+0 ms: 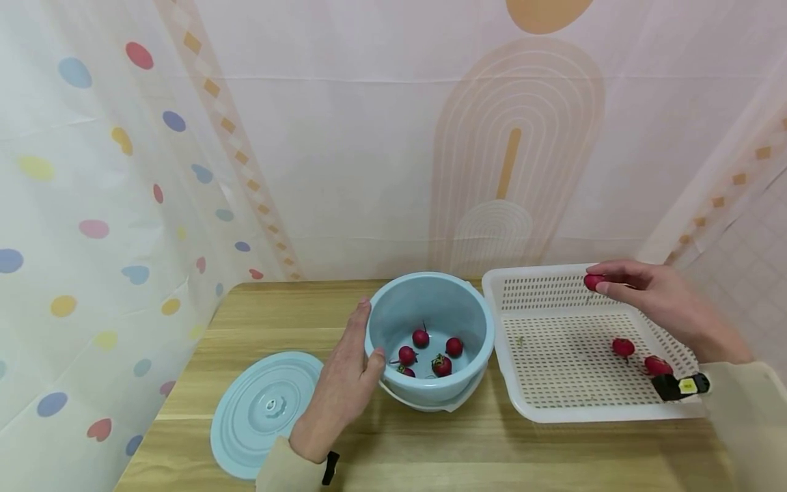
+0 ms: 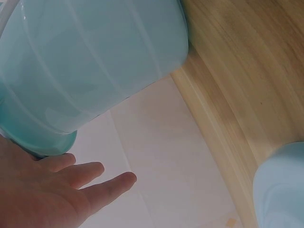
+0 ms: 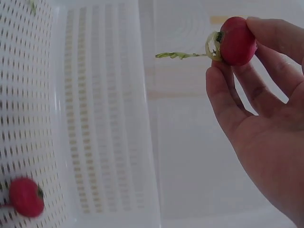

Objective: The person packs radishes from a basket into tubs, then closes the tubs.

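My right hand (image 1: 667, 301) pinches a red radish (image 1: 594, 282) between thumb and fingertips above the back of the white plastic basket (image 1: 541, 415). A thin green stem hangs from this radish (image 3: 238, 41) in the right wrist view. My left hand (image 1: 344, 376) rests against the left side of the light blue bucket (image 1: 430, 391), its thumb near the rim. In the left wrist view, the fingers (image 2: 109, 190) stretch out straight by the bucket's rim. Several radishes (image 1: 442, 365) lie on the bucket's floor. Two radishes (image 1: 624, 347) show in the basket.
Left of the bucket, a round light blue lid (image 1: 264, 410) lies on the wooden table (image 1: 430, 451). A patterned curtain (image 1: 344, 150) hangs behind and to the left of the table. The basket stands right beside the bucket.
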A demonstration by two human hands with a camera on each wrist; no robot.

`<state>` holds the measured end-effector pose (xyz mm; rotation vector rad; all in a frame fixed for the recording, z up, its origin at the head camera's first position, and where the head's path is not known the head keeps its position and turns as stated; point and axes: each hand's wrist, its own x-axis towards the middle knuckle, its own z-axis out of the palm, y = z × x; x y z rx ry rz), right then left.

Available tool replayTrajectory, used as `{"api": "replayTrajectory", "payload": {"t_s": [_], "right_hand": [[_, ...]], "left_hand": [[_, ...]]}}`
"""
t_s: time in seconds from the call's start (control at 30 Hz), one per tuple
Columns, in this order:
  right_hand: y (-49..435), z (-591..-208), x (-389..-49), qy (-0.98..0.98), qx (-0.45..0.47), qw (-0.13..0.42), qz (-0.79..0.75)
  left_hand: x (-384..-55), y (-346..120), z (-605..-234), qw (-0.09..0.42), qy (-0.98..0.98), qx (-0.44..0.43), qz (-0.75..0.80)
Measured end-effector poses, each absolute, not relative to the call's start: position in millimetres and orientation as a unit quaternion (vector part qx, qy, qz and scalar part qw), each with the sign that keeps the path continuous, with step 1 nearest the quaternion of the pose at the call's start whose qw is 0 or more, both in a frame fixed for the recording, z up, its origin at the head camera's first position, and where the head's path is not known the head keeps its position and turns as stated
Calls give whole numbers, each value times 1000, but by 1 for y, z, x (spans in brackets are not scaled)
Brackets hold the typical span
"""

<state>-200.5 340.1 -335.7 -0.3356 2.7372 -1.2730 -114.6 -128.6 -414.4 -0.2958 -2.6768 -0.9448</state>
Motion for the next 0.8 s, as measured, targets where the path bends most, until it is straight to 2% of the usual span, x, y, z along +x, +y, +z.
{"api": "replayTrajectory", "payload": {"t_s": [0.33, 0.8], "right_hand": [[309, -339, -188, 866, -122, 10, -485], [269, -322, -167, 842, -143, 9, -520]], "left_hand": [[-117, -130, -414, 141, -929, -104, -326], [-116, -135, -411, 132, -935, -107, -312]]}}
